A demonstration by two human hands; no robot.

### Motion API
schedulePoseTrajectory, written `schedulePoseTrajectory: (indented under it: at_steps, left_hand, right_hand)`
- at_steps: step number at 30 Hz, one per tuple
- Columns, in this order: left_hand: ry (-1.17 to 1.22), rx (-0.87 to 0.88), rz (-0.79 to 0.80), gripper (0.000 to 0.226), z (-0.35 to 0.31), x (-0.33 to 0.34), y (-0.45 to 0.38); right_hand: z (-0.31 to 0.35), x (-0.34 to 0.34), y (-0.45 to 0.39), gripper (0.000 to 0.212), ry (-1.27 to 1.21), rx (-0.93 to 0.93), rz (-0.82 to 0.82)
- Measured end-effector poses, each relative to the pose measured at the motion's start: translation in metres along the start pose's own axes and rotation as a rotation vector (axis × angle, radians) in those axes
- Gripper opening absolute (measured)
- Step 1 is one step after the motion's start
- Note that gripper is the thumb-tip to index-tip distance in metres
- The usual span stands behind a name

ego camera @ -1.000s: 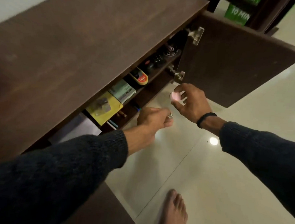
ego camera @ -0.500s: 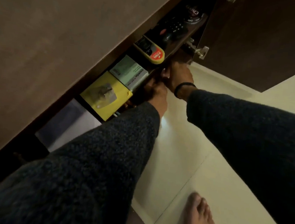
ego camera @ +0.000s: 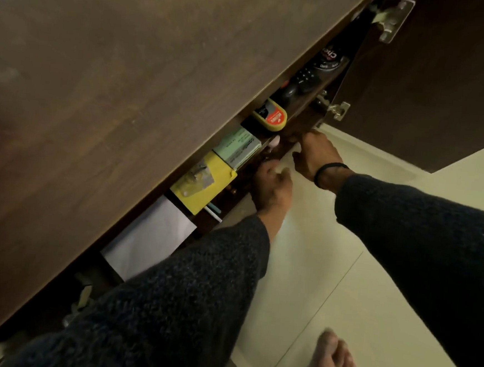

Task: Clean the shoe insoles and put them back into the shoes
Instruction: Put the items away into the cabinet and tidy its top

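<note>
A dark wooden cabinet point(ego camera: 132, 93) with its door point(ego camera: 434, 82) open stands on pale glossy floor tiles point(ego camera: 328, 291).

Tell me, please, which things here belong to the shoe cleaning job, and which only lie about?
Job: left hand, right hand, yellow shoe-polish sponge, round polish tin.

Lying about: green box, yellow packet, white paper, remote control.

Small pale-pink object point(ego camera: 274, 142), blurred, at cabinet shelf point(ego camera: 302, 107) front edge.
</note>
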State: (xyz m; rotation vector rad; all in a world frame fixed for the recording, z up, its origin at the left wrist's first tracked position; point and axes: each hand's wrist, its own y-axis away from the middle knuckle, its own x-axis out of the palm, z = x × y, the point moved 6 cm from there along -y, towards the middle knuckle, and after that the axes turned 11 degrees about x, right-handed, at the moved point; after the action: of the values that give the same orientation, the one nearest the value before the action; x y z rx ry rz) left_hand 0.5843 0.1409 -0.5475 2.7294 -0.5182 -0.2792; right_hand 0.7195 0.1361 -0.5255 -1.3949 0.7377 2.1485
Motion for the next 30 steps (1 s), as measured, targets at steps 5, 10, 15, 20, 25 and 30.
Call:
schedulePoseTrajectory:
  at_steps: [5, 10, 15, 20, 25, 30]
  left_hand:
    - [-0.356, 0.395, 0.236, 0.021, -0.078, 0.021, 0.039]
    - [-0.44, 0.908, 0.179, 0.018, -0.218, 0.028, 0.075]
    - [-0.513, 1.072, 0.061, 0.018, -0.306, 0.007, 0.032]
    - [-0.862, 1.007, -0.008, 0.034, -0.323, -0.045, -0.06]
    - [-1.105, 1.033, 0.058, 0.037, -0.332, -0.061, -0.106]
    - [-1.19, 1.118, 0.094, 0.033, -0.341, -0.056, -0.101]
  right_hand:
    - [0.001, -0.09, 0.035, 0.023, 0.071, -0.169, -0.156]
    - [0.008, -0.218, 0.043, 0.018, -0.02, -0.213, -0.521]
    - [0.061, -0.282, 0.016, 0.014, -0.051, -0.278, -0.593]
    - [0.122, -0.262, -0.059, 0.04, -0.066, -0.154, -0.373]
    - [0.168, -0.245, -0.14, 0.066, -0.047, -0.066, -0.314]
    - [0.185, -0.254, -0.17, 0.031, 0.052, -0.096, -0.242]
